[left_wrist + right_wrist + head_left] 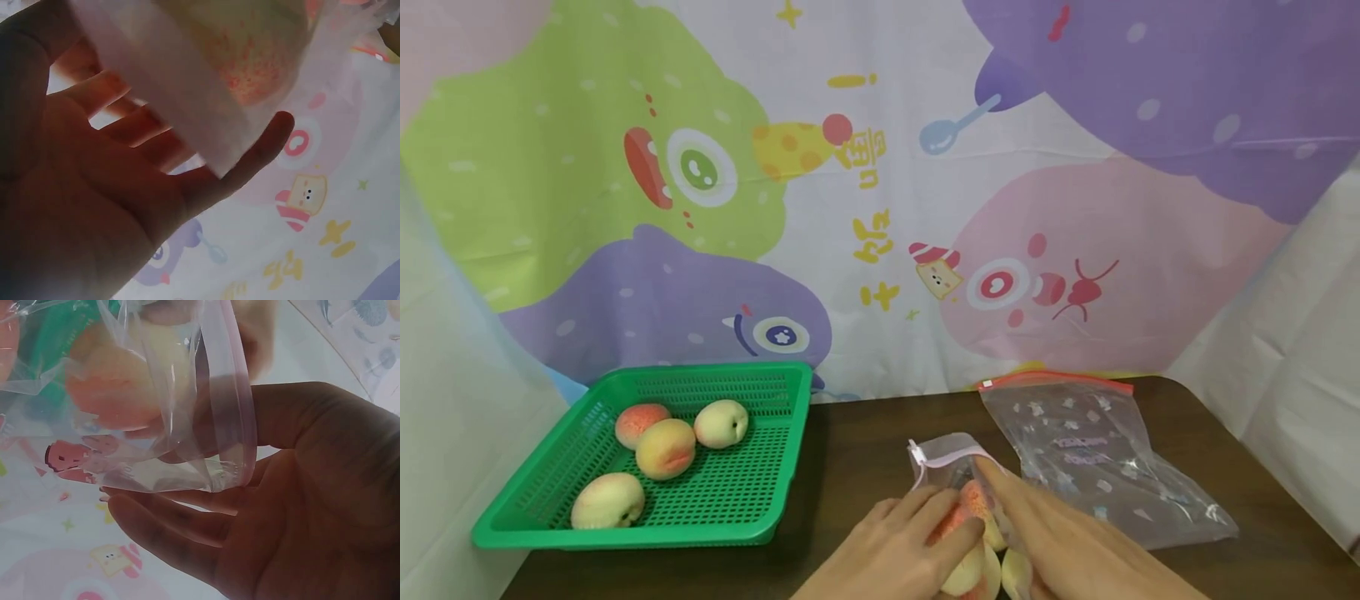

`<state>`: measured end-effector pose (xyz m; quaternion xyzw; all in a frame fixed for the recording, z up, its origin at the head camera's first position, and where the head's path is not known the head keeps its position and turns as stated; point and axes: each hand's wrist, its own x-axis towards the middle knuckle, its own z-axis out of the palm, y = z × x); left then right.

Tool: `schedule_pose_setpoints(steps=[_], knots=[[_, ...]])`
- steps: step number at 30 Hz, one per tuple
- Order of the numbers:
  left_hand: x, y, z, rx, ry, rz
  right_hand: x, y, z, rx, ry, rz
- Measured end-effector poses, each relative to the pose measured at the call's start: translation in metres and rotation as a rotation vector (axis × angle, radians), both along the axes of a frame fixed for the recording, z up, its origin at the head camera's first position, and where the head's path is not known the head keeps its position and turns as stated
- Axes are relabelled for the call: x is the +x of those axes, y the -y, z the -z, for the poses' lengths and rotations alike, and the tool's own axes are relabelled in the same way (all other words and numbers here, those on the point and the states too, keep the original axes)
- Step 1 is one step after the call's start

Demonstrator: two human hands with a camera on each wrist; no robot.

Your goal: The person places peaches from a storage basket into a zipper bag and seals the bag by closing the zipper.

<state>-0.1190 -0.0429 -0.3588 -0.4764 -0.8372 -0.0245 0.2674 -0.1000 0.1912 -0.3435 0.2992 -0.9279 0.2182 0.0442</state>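
Observation:
A clear zip bag (pixel 951 446) with a pink zip strip and white slider lies at the front of the table, holding several peaches (pixel 973 500). My left hand (pixel 895 542) holds its left side, fingers bent over the peaches. In the left wrist view the bag's edge (pixel 181 94) passes between thumb and fingers, a peach (pixel 262 56) showing through the plastic. On the opposite side my right hand (pixel 1060 533) grips the bag's mouth. From the right wrist, its thumb (pixel 219 419) is inside the pink rim and the other fingers lie outside. A peach (pixel 125 375) sits within.
A green plastic basket (pixel 778 492) stands at the left with several peaches (pixel 666 448) in it. At the right lies a flat clear zip bag (pixel 1090 450) with a red zip strip. A patterned cloth (pixel 850 333) hangs behind the dark table (pixel 850 442).

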Motion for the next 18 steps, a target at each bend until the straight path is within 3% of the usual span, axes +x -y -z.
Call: schedule_pose_setpoints(steps=[7,18], knots=[[-0.007,-0.005,0.012,0.003,-0.081,-0.038,0.0,-0.002,0.003,0.034,-0.031,-0.041],[-0.011,-0.006,0.015,-0.05,-0.095,-0.087,-0.003,0.0,0.002,0.005,-0.069,-0.078]])
